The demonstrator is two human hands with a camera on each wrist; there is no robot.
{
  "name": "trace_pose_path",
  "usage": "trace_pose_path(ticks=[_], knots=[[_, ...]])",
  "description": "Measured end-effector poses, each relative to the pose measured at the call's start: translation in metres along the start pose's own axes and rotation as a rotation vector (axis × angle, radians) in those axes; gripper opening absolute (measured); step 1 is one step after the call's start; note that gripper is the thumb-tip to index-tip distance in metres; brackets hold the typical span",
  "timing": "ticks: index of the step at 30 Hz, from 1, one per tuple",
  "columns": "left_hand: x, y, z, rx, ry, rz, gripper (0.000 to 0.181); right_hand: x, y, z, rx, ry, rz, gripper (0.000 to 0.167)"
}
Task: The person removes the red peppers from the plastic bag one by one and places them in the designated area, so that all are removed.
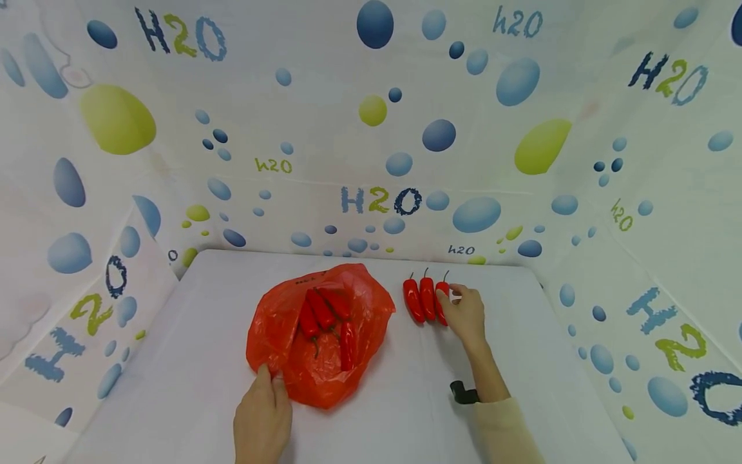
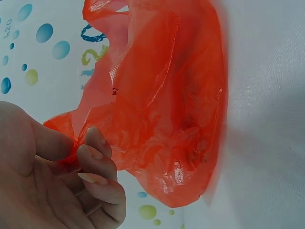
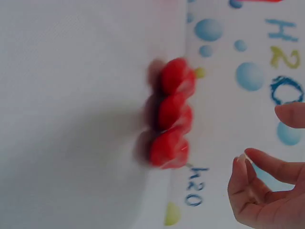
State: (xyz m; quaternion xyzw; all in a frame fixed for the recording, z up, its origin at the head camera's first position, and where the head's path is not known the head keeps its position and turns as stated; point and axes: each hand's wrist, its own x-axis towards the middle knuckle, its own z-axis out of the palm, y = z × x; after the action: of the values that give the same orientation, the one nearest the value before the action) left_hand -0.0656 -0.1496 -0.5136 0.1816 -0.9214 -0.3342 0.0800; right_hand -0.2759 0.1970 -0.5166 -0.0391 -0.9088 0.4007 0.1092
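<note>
A red plastic bag [image 1: 324,380] lies with its mouth spread on the white table, several red peppers [image 1: 321,309] inside. My left hand [image 1: 263,419] pinches the bag's near-left edge; in the left wrist view, thumb and fingers of the left hand [image 2: 71,171] meet on the thin red film [image 2: 167,95]. Right of the bag, three red peppers [image 1: 427,298] lie side by side, stems away from me. My right hand [image 1: 466,316] is over the rightmost one. The right wrist view has the right hand [image 3: 267,186] with bent fingers, thumb apart, holding none of the peppers [image 3: 175,114].
The white table [image 1: 174,386] extends around the bag and peppers, with its back edge near a patterned curtain [image 1: 324,129] that also runs along both sides. A small black object [image 1: 464,392] shows beside my right wrist.
</note>
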Motion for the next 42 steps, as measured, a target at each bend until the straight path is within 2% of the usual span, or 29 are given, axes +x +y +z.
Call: trace_pose_path(ticks=[5,11,18,22,25,27,32,34,37,42], knots=[[0.000,0.000,0.001,-0.008,0.013,0.009,0.021,-0.016,-0.030,-0.006,0.076,0.082,-0.128,0.037],[-0.001,-0.002,0.002,-0.015,0.053,0.028,0.022,-0.042,-0.057,-0.001,0.201,0.169,-0.292,0.022],[0.000,-0.002,0.003,-0.030,0.033,0.018,0.019,-0.073,-0.084,0.009,0.310,0.138,-0.501,0.021],[0.000,-0.002,0.002,-0.026,0.019,0.008,0.019,-0.087,-0.094,0.018,0.352,0.079,-0.584,0.020],[0.001,-0.001,0.001,-0.021,-0.004,-0.010,0.019,-0.096,-0.099,0.026,0.362,-0.011,-0.595,0.022],[0.001,0.000,0.000,-0.016,-0.014,-0.021,0.019,-0.101,-0.101,0.030,0.344,-0.086,-0.573,0.026],[0.001,0.002,0.000,-0.016,-0.035,-0.035,0.020,-0.111,-0.103,0.044,0.200,-0.274,-0.484,0.032],[0.001,0.002,0.001,-0.016,-0.032,-0.036,0.021,-0.113,-0.103,0.050,0.143,-0.332,-0.471,0.033],[0.000,0.002,0.001,-0.018,-0.030,-0.040,0.021,-0.113,-0.101,0.058,0.110,-0.386,-0.475,0.034],[-0.001,0.001,0.003,-0.019,-0.006,-0.026,0.021,-0.113,-0.099,0.071,0.048,-0.428,-0.473,0.033]])
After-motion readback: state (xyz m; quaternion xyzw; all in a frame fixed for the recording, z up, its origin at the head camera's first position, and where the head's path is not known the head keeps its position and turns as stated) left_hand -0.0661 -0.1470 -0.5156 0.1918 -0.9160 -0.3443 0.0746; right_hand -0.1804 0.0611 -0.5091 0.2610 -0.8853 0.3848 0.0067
